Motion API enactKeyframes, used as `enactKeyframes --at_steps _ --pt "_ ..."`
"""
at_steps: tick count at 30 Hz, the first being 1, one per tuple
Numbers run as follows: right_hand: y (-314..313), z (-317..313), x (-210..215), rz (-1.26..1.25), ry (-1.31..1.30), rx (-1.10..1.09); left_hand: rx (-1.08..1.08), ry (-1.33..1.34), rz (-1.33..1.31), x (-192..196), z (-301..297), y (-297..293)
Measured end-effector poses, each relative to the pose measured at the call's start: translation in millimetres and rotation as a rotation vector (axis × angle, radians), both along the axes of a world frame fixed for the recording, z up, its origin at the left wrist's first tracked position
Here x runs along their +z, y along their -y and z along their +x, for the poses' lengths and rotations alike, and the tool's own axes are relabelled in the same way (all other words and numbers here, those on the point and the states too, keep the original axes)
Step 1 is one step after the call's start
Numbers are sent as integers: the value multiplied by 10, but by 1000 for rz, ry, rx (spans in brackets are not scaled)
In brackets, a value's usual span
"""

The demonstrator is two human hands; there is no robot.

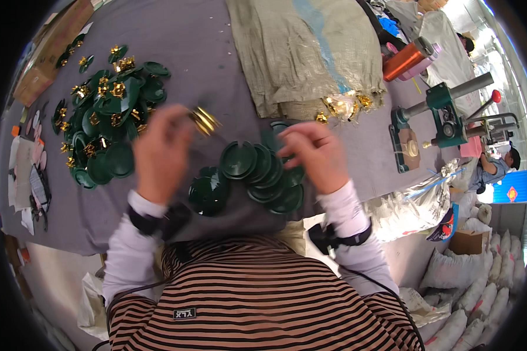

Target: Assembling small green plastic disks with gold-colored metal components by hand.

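Observation:
My left hand (163, 153), smeared by motion, is raised over the table with its fingers drawn together. A blurred gold metal clip (205, 121) sticks out at its fingertips. My right hand (317, 157) has its fingers curled into a pinch just above the overlapping green discs (239, 160); what lies between the fingertips is hidden. Left of those discs is another small group of dark green discs (209, 193). Beyond my left hand rises a heap of green discs (118, 161), many with gold clips on them.
A grey cloth covers the table (211, 52). A woven sack (298, 64) lies at the back, gold pieces by its edge. On the right stand a green hand press (445, 114) and an orange bottle (407, 58). Scraps (26, 169) lie far left; another person (495, 167) is far right.

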State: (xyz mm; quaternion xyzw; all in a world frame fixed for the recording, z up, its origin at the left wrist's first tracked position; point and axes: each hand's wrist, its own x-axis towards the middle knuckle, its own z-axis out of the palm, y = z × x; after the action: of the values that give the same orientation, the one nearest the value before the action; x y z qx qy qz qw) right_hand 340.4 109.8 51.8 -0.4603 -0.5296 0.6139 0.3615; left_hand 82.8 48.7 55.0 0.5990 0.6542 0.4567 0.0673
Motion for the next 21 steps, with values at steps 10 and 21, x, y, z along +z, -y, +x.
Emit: enactKeyframes --at_steps 10,21 --pt "-802 666 -710 791 966 -26 -9 -280 -83 352 -665 299" --pt "-4 535 -206 462 321 -240 -343 -11 -519 -183 -145 575"
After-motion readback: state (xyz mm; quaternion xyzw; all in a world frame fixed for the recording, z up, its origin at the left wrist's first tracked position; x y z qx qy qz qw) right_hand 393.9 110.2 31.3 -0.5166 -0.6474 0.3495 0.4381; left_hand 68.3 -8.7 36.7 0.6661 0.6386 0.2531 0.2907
